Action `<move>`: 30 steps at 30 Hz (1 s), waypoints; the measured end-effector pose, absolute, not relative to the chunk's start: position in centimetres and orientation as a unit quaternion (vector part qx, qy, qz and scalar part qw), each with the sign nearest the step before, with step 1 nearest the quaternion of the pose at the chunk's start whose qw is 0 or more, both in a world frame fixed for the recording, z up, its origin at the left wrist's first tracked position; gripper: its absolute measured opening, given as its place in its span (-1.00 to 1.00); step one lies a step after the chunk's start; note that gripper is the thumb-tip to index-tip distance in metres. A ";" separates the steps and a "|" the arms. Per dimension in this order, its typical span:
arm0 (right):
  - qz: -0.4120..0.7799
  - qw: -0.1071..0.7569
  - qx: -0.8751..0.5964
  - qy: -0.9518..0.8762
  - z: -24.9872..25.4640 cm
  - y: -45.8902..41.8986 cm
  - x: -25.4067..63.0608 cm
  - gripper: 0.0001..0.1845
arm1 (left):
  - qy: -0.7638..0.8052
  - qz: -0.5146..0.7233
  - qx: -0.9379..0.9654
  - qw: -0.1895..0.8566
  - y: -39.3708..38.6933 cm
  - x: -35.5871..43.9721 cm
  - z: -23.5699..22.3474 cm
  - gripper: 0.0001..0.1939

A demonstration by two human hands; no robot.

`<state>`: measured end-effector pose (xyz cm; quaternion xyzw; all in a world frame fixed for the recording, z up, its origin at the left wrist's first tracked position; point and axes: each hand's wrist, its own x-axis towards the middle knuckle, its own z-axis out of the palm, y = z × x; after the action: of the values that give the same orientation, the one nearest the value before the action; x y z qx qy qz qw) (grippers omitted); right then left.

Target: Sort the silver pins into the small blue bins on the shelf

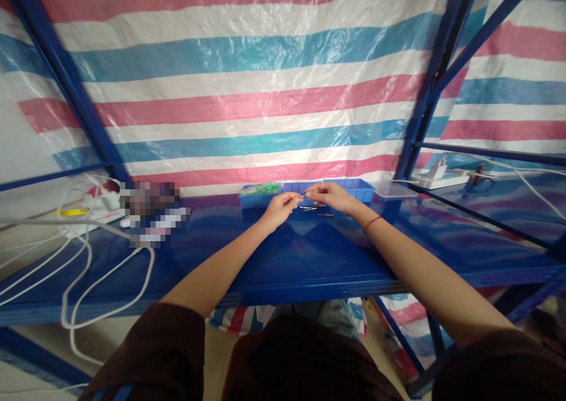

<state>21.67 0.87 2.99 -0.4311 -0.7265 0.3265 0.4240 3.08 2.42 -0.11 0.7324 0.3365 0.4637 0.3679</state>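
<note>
Both my arms reach forward over a blue metal shelf [283, 259]. My left hand [279, 207] and my right hand [331, 196] meet fingertip to fingertip, each pinched on a tiny thin part [303, 197] held between them; I cannot make out what it is. Just under the hands a few small dark metal pieces [312, 210] lie on the shelf. Behind the hands stand three blue trays in a row: the left one [259, 193] holds green parts, the middle one [295, 187] and the right one [356, 189] show little.
A clear plastic box [395, 190] sits right of the trays. A white power strip and adapter [435, 176] lie at far right; white cables [88, 271] and a blurred item [150, 212] lie at left. Blue shelf posts and a striped tarp [265, 94] stand behind.
</note>
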 end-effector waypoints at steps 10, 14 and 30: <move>0.312 0.429 -0.425 -0.734 3.6 0.1 20.9 -0.61 | 0.341 0.457 0.687 0.451 1.9 3.4 -0.1 -0.78; 0.271 0.431 -0.396 -0.764 3.4 0.1 20.6 -0.65 | 0.346 0.444 0.701 0.439 1.8 3.5 -0.3 -0.79; 0.231 0.350 -0.405 -0.812 2.6 1.0 21.1 -0.75 | 0.337 0.502 0.726 0.328 2.5 3.5 -0.5 -0.81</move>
<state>21.10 1.01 2.60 -0.4050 -0.8124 0.2314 0.3500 3.51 2.51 -0.48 0.7257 0.3375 0.5017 0.3282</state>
